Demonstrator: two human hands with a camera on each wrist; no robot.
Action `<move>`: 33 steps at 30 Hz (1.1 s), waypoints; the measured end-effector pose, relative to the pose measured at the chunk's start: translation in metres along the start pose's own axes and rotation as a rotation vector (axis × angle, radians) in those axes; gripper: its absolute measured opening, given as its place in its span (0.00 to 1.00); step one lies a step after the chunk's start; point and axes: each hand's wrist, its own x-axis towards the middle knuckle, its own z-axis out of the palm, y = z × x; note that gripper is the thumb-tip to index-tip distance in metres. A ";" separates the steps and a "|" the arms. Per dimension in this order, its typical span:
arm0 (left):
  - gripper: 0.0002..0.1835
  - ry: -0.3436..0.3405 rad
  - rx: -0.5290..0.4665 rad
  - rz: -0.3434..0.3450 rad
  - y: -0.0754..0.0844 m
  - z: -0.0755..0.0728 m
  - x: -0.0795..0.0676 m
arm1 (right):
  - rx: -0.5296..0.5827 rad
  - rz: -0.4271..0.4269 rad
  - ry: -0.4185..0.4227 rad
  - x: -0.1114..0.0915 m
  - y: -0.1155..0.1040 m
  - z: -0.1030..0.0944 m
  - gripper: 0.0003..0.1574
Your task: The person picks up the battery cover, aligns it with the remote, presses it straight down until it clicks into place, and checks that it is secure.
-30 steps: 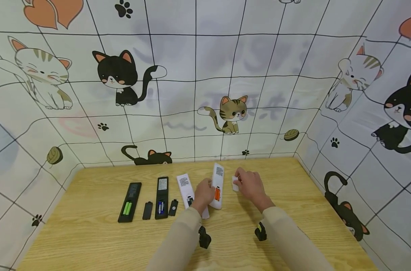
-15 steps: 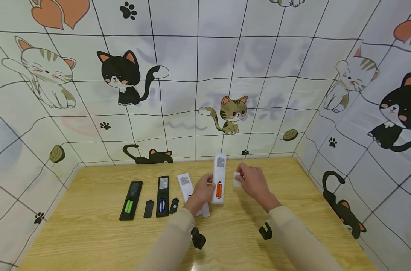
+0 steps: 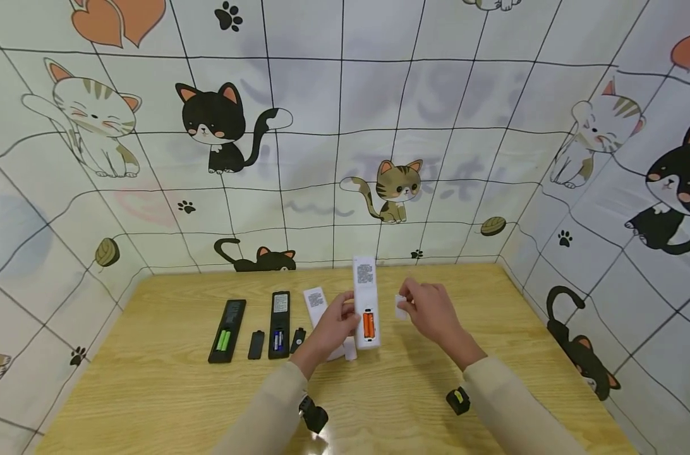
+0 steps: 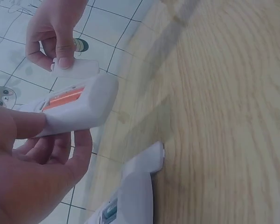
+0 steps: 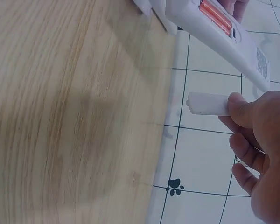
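Note:
My left hand (image 3: 335, 321) grips a white remote control (image 3: 366, 287) by its side, above the table, its back facing me. The open battery compartment shows orange batteries (image 3: 369, 325). To the right, my right hand (image 3: 433, 313) pinches a small white battery cover (image 5: 207, 103) between thumb and fingers, apart from the remote. Another white remote (image 3: 315, 303) lies on the table, partly hidden behind the left hand; in the left wrist view a second white battery cover (image 4: 144, 161) lies beside it.
On the wooden table (image 3: 180, 404), a black remote (image 3: 227, 328) with green batteries and a black remote (image 3: 279, 316) with blue batteries lie at left. Beside them are two black battery covers, one (image 3: 256, 345) between the remotes. A cat-patterned cloth (image 3: 299, 158) hangs behind.
The left hand has raised the white remote off the table and turned its back more toward me. My right hand, still pinching the cover, has shifted slightly to the right.

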 end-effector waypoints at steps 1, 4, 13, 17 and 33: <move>0.26 -0.008 0.002 0.003 0.000 -0.001 -0.003 | 0.003 -0.004 0.002 -0.002 -0.001 0.000 0.11; 0.28 -0.034 0.008 0.005 -0.003 -0.002 -0.010 | 0.007 -0.022 0.007 -0.007 -0.004 0.001 0.11; 0.24 -0.040 0.014 -0.015 -0.018 -0.005 -0.025 | 0.025 -0.084 0.005 -0.025 -0.011 0.012 0.11; 0.21 -0.025 0.027 -0.016 -0.021 -0.006 -0.031 | 0.027 -0.089 -0.009 -0.030 -0.013 0.018 0.11; 0.21 0.010 0.089 0.004 -0.027 -0.002 -0.036 | 0.065 -0.107 -0.038 -0.037 -0.016 0.022 0.11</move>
